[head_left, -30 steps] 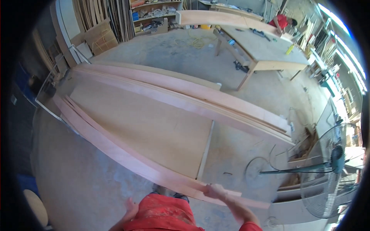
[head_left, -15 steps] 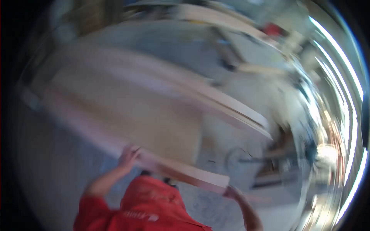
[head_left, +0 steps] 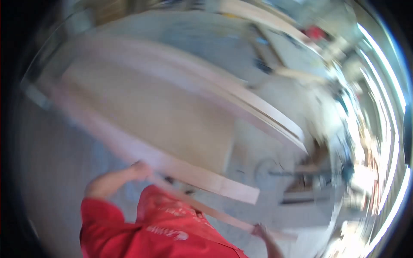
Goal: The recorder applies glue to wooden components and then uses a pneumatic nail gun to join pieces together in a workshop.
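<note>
A long, narrow wooden board (head_left: 223, 217) runs across in front of my body, sloping down to the right. My left hand (head_left: 141, 170) is closed at its left end, beside the near rail. Farther right, my right hand (head_left: 260, 231) grips the board, and its end sticks out past the hand. Just beyond the board lies the near wooden rail (head_left: 215, 185) of a large wooden frame, apart from the board at the right end. A flat brown panel (head_left: 180, 124) fills the space between this rail and the far wooden rail (head_left: 266, 120). Motion blurs the fingers.
Timber pieces (head_left: 266, 49) lie on the grey floor (head_left: 189, 28) at the back. A dark-based piece of equipment (head_left: 301, 191) stands at the right. Long pale planks (head_left: 258, 17) and a red object (head_left: 315, 32) are at the far edge.
Both hands have moved with the narrow board: it now stands apart from the near rail, closer to my body. My right hand has dropped lower. The whole view has shifted slightly.
</note>
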Available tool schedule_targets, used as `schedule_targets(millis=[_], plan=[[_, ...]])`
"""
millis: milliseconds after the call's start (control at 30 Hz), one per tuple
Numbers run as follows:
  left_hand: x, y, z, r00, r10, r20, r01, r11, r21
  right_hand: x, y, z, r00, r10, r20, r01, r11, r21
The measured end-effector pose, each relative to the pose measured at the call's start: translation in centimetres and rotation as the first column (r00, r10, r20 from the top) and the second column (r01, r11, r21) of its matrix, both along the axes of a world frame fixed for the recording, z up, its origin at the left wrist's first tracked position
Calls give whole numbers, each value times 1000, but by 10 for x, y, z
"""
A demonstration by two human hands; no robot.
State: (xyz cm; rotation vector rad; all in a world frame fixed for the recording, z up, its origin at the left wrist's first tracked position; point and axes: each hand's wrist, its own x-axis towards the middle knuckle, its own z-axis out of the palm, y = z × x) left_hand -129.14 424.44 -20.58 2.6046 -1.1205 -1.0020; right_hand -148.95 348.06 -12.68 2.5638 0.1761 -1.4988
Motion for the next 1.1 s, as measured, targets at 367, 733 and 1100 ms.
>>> schedule_targets(millis=[367,733,1100], plan=[[-35,-105,35,984,-73,-165,83,995,53,3,208,29,889,-337,309,270,933,239],[-31,10,-8,990,8,-139,31,961,274,-111,129,65,739,-280,613,314,948,53],[-94,-126,21,955,-251,-158,295,867,402,-237,169,15,81,-608,790,738,569,362]])
